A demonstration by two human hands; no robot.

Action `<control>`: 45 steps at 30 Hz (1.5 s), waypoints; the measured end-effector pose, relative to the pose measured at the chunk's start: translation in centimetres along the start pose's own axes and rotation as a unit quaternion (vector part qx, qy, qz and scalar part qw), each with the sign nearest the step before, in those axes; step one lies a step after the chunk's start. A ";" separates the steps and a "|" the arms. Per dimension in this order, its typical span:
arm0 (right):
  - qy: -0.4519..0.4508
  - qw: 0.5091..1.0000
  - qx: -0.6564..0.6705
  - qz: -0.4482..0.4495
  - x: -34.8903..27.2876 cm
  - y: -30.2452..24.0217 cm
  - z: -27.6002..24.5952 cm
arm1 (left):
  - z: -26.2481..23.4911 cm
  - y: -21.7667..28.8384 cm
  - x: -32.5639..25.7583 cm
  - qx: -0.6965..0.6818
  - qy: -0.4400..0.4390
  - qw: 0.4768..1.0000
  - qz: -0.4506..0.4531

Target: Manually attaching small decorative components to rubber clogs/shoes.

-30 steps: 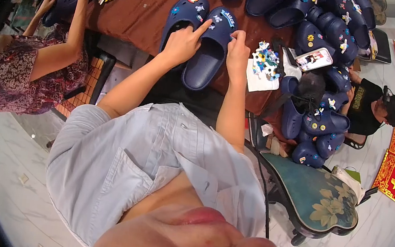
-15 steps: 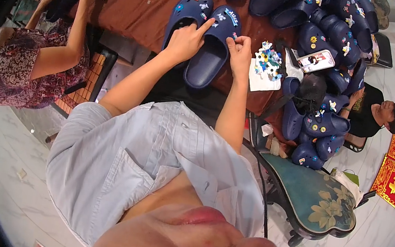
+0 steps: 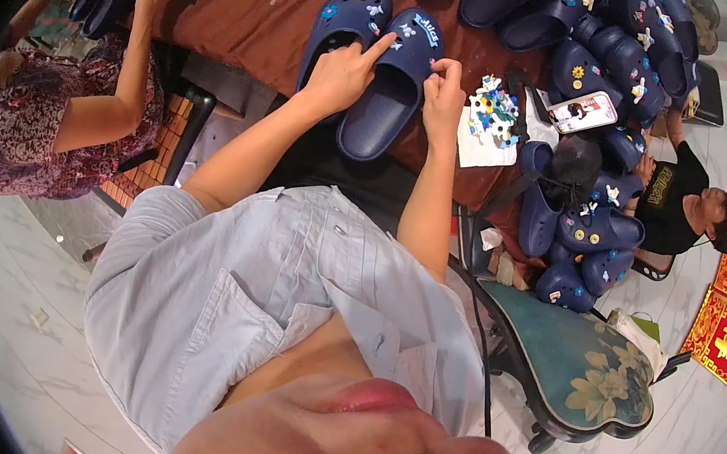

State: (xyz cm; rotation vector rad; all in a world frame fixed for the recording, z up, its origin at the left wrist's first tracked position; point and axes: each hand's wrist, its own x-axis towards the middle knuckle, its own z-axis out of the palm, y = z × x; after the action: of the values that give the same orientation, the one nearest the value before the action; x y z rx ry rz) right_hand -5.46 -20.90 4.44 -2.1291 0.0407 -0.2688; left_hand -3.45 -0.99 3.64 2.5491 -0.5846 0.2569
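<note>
Two navy clog slippers lie side by side on a brown table (image 3: 262, 15). My left hand (image 3: 341, 75) rests on the right slipper (image 3: 392, 85), its index finger stretched onto the slipper's top. My right hand (image 3: 442, 96) pinches at that slipper's right edge, fingers closed on something too small to make out. The left slipper (image 3: 339, 20) bears several small coloured charms. A white sheet with a pile of coloured charms (image 3: 494, 111) lies just right of my right hand.
A heap of navy slippers (image 3: 603, 48) covers the table's right end and spills to the floor (image 3: 584, 245). A phone (image 3: 582, 111) lies among them. One person (image 3: 78, 110) sits at left reaching onto the table. Another person (image 3: 689, 203) sits at right. A green floral chair (image 3: 574, 362) stands beside me.
Both hands stay on the right slipper. My right hand has shifted slightly along the slipper's edge. The person at left has moved a hand further up the table.
</note>
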 end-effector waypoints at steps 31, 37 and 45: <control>-0.007 0.998 -0.006 0.054 1.1 1.2 0.4 | 0.3 0.0 0.0 -0.009 0.008 1.000 0.004; 0.050 0.899 0.405 0.155 -0.9 2.3 0.8 | 0.1 0.0 -0.1 -0.008 0.011 1.000 -0.001; 0.197 0.978 0.008 0.072 -1.7 3.6 -2.5 | -0.4 0.2 -0.2 -0.002 -0.005 1.000 0.005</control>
State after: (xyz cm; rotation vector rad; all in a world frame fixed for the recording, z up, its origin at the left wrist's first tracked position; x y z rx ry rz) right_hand -7.32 -24.66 2.44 -2.0163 0.4208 -0.5976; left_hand -3.79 -0.90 4.02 2.5450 -0.6005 0.2449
